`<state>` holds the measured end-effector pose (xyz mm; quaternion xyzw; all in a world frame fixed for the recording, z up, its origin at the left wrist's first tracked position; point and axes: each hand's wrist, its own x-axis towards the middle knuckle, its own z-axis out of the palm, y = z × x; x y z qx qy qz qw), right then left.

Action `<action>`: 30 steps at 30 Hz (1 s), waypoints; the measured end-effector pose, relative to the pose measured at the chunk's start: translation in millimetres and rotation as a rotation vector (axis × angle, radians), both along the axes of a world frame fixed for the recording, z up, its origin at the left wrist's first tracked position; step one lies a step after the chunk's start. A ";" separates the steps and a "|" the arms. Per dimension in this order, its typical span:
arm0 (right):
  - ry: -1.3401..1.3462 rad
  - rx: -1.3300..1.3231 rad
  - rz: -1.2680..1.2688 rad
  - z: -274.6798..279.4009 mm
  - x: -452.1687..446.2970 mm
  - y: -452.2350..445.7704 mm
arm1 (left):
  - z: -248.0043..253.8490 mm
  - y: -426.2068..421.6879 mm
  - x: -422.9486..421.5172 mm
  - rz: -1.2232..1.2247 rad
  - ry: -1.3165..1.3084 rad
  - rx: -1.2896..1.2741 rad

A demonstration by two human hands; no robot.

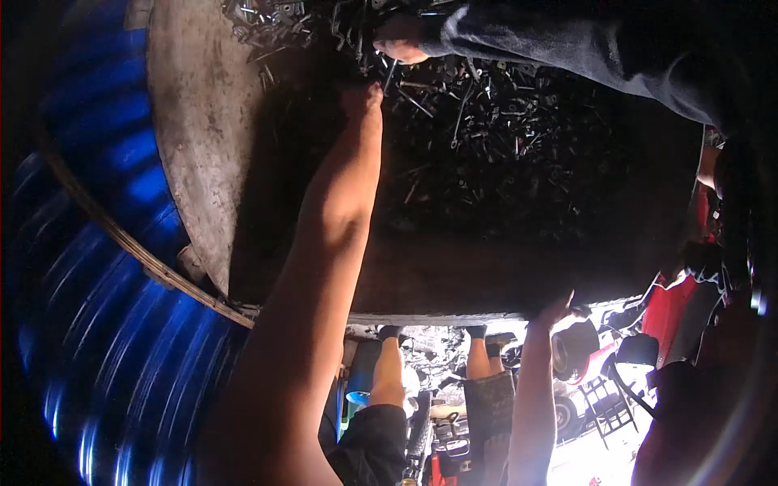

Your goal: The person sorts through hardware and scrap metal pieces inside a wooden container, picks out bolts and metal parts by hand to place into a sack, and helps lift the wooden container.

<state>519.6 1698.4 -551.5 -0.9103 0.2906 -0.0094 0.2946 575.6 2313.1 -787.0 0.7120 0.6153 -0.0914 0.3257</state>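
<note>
My left hand reaches far over the dark tabletop, its fingers drawn together and largely in shadow. A thin metal rod runs from beside my fingertips up to another person's hand, which comes from the right in a dark sleeve. Whether my fingers close on the rod itself is hard to see. Around both hands lie many loose bolts and small metal parts. Nearer to me, my right hand grips the table's front edge, partly washed out by glare.
Blue corrugated metal curves along the left, beside a pale wooden board. More metal pieces are heaped at the far left. Another hand shows at the right edge. Below right are red machinery and a black metal rack.
</note>
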 end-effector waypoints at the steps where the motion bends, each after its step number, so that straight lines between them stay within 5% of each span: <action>1: 0.011 -0.017 0.017 -2.9 -1.9 -4.6 | -7.5 -2.3 -0.9 0.110 -0.015 -0.012; 5: 0.168 -0.329 0.267 -35.9 -17.8 -49.9 | -15.6 -0.3 -3.3 0.089 -0.034 0.008; 10: 0.635 -2.407 0.584 -64.2 -10.9 -71.2 | -14.3 -2.8 -0.8 -0.023 -0.026 0.074; 12: 0.853 -2.560 0.576 -62.3 -27.1 -86.8 | -17.1 -4.2 -5.8 -0.044 -0.027 0.075; 15: 1.012 -1.935 0.567 -51.0 -17.4 -68.3 | -21.1 4.2 -8.9 -0.093 -0.027 0.084; 20: 1.304 -1.605 0.726 7.3 13.0 28.3 | -38.1 3.0 -30.4 -0.198 -0.074 0.115; 23: 1.392 -1.668 0.889 17.2 22.8 54.4 | 86.8 -21.6 -27.1 -0.243 -0.083 0.132; 25: 1.149 -1.407 0.606 29.6 25.9 73.5 | 91.6 -28.8 -31.3 -0.218 -0.176 0.146; 28: 0.395 -0.599 0.024 54.4 30.6 104.0 | 94.9 -38.5 -30.8 -0.083 -0.229 0.118; 30: 0.202 -0.432 -0.080 68.6 32.6 127.2 | 96.7 -40.2 -30.0 -0.165 -0.169 0.134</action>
